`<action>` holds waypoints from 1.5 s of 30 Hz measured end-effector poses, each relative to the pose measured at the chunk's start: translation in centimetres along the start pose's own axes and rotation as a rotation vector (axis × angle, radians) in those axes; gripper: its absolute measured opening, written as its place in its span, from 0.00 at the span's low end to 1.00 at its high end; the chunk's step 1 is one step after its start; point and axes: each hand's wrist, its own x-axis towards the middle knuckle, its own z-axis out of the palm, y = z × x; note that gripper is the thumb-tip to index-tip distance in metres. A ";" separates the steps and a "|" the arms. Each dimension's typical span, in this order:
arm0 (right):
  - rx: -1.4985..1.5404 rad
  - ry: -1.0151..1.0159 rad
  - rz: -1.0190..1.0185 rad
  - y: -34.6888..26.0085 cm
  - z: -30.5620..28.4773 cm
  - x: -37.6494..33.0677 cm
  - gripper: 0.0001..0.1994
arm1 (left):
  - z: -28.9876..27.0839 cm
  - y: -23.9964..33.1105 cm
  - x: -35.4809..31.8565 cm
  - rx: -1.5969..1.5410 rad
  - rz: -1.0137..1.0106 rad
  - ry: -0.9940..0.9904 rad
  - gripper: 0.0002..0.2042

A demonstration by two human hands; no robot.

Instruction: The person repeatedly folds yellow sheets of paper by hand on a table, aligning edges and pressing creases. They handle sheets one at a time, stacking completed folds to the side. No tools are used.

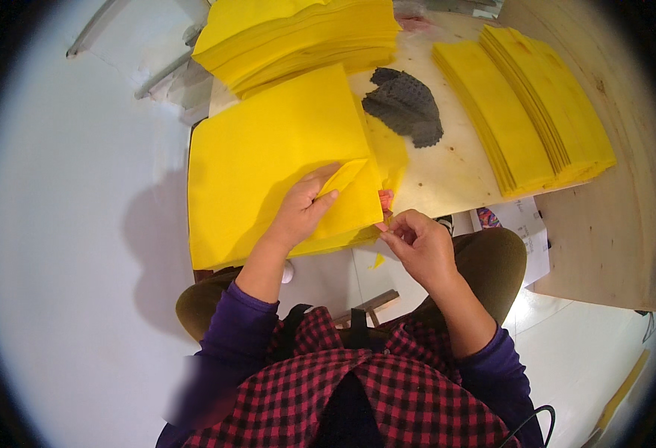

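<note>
A large stack of yellow felt-like sheets (pixel 268 149) lies in front of me at the table's near left edge. My left hand (pixel 304 209) rests on the stack, thumb and fingers closed on a turned-up yellow flap (pixel 343 176) of the top sheet. At the stack's near right corner, my right hand (pixel 421 246) holds its thumb and forefinger in a pinch. A small pinkish bit shows by those fingertips, too small to name. Just beyond them, a small red bundle (pixel 386 198) sits against the stack's side.
Farther back stands a taller yellow stack (pixel 298 45). A crumpled dark grey cloth (pixel 404 106) lies on the wooden table (pixel 447 172). Two piles of narrow yellow pieces (pixel 526 112) are at the right. A wooden panel (pixel 604 239) rises beside the table's right side.
</note>
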 end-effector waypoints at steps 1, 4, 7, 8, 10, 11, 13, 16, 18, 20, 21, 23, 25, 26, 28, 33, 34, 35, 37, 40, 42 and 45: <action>0.028 0.014 -0.010 0.0 0.1 0.1 0.10 | 0.0 0.0 0.0 0.019 0.000 -0.012 0.21; 0.038 0.021 -0.028 -0.1 0.1 0.3 0.09 | -0.1 -0.1 0.0 0.014 0.000 -0.016 0.22; 0.053 0.022 -0.060 -0.1 0.0 0.6 0.08 | -0.1 0.0 0.0 0.047 -0.021 -0.007 0.22; 0.065 0.019 -0.068 -0.1 0.0 0.7 0.07 | -0.1 0.0 0.0 0.052 -0.019 -0.007 0.22; 0.088 0.013 -0.083 -0.1 0.0 0.9 0.07 | 0.0 0.2 0.0 0.060 -0.016 -0.005 0.22; 0.083 0.014 -0.074 -0.1 -0.1 1.0 0.07 | 0.0 0.2 0.0 0.039 -0.016 0.009 0.20; 0.078 0.009 -0.045 -0.2 0.0 1.2 0.08 | 0.1 0.3 0.0 -0.001 -0.018 0.041 0.15; 0.100 0.009 -0.039 -0.4 0.1 1.3 0.08 | 0.1 0.4 0.1 0.012 -0.021 0.032 0.15; 0.100 0.013 -0.049 -0.5 0.2 1.3 0.08 | 0.0 0.5 0.1 0.007 -0.019 0.030 0.15; 0.098 0.012 -0.061 -0.5 0.3 1.3 0.07 | 0.0 0.5 0.1 0.008 -0.026 0.028 0.15; 0.093 0.011 -0.074 -0.4 0.3 1.3 0.07 | 0.0 0.5 0.1 0.010 -0.026 0.027 0.15; 0.093 0.010 -0.082 -0.3 0.4 1.3 0.06 | 0.0 0.4 0.1 0.021 -0.015 0.031 0.15; 0.100 0.005 -0.072 0.0 0.3 1.0 0.06 | 0.0 0.3 0.2 0.039 -0.009 0.039 0.15; 0.109 -0.005 -0.059 0.1 0.3 0.9 0.06 | 0.0 0.3 0.2 0.032 -0.001 0.039 0.15; 0.127 -0.025 -0.033 0.5 0.5 0.7 0.05 | 0.0 0.2 0.1 0.024 -0.017 0.032 0.15; 0.321 -0.047 0.036 1.5 1.3 0.4 0.06 | -0.1 0.1 0.1 0.038 -0.023 0.011 0.19; 0.373 -0.061 0.054 1.6 1.4 0.4 0.06 | -0.1 0.0 0.1 0.053 -0.016 0.001 0.22; 0.372 -0.065 0.050 1.7 1.5 0.3 0.07 | -0.1 0.0 0.1 0.053 -0.015 0.000 0.21; 0.376 -0.088 0.086 1.9 1.4 0.2 0.07 | -0.1 -0.2 0.1 0.060 0.002 0.003 0.21; 0.396 -0.105 0.088 1.9 0.9 0.0 0.07 | 0.0 -0.3 0.2 0.066 0.020 0.016 0.20; 0.408 -0.113 0.116 1.8 0.5 0.0 0.05 | -0.1 -0.2 0.2 0.047 0.009 0.006 0.20; 0.397 -0.095 0.137 1.7 0.1 0.0 0.04 | -0.1 0.0 0.2 0.009 -0.008 0.009 0.16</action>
